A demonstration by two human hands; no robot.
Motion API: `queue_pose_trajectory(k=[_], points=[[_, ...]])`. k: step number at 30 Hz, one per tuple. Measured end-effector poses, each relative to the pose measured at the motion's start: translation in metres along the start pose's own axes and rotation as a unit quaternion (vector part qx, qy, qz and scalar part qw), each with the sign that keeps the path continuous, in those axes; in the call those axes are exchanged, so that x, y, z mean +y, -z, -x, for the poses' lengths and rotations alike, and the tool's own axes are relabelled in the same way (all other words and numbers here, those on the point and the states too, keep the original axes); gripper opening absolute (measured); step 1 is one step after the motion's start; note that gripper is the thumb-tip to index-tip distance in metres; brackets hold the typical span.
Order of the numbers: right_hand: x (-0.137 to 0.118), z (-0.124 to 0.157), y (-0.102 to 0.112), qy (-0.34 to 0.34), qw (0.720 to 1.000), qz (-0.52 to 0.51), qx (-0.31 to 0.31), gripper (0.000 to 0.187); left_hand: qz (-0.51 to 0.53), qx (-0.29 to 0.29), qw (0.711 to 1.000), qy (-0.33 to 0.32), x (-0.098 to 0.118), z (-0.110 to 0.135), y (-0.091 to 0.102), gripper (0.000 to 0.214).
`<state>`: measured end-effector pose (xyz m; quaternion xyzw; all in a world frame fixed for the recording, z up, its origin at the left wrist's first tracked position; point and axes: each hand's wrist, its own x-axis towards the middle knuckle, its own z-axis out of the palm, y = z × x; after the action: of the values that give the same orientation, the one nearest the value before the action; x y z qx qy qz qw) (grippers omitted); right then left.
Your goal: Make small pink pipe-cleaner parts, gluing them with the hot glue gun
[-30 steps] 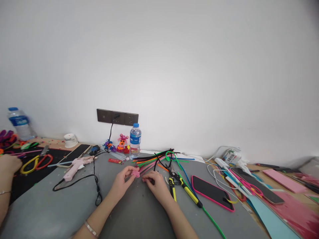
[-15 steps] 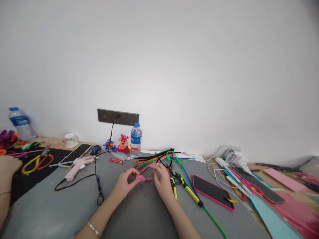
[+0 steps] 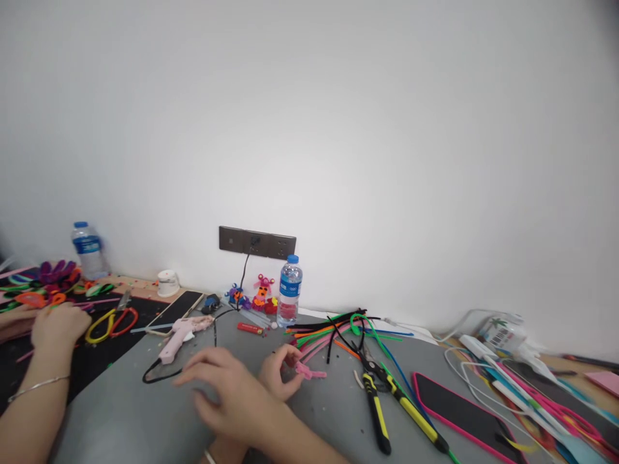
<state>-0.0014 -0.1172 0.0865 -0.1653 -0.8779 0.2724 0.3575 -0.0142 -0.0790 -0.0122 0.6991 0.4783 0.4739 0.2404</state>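
My left hand (image 3: 281, 377) pinches a small pink pipe-cleaner piece (image 3: 309, 371) just above the grey mat (image 3: 120, 419). My right hand (image 3: 225, 393) crosses over my left forearm and reaches leftward, fingers stretched out and blurred, holding nothing. Its fingertips are close to the black cord (image 3: 159, 374) of a pink glue gun (image 3: 181, 334) lying on the mat. A bundle of coloured pipe cleaners (image 3: 333, 328) lies behind my left hand.
Yellow-handled pliers (image 3: 382, 412) and a pink-cased phone (image 3: 464, 415) lie to the right. A water bottle (image 3: 289, 291) and small pipe-cleaner figures (image 3: 261, 298) stand by the wall socket (image 3: 256, 242). Another person's hand (image 3: 58, 325) rests at the left near scissors (image 3: 109, 322).
My right hand has let go of the pink piece and swung left across my left arm toward the glue gun. The view has turned left.
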Motion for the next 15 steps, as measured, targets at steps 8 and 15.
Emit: queue_pose_trajectory(k=[8,15], points=[[0.042,-0.089,-0.073,-0.108,0.938,0.246,-0.221,0.024,0.061,-0.045,0.995,-0.06,0.003,-0.004,0.012,0.029],[0.052,-0.089,-0.08,-0.202,0.932,0.216,-0.208,0.033,0.106,0.019,0.992,-0.064,0.002,-0.001,0.006,0.017]])
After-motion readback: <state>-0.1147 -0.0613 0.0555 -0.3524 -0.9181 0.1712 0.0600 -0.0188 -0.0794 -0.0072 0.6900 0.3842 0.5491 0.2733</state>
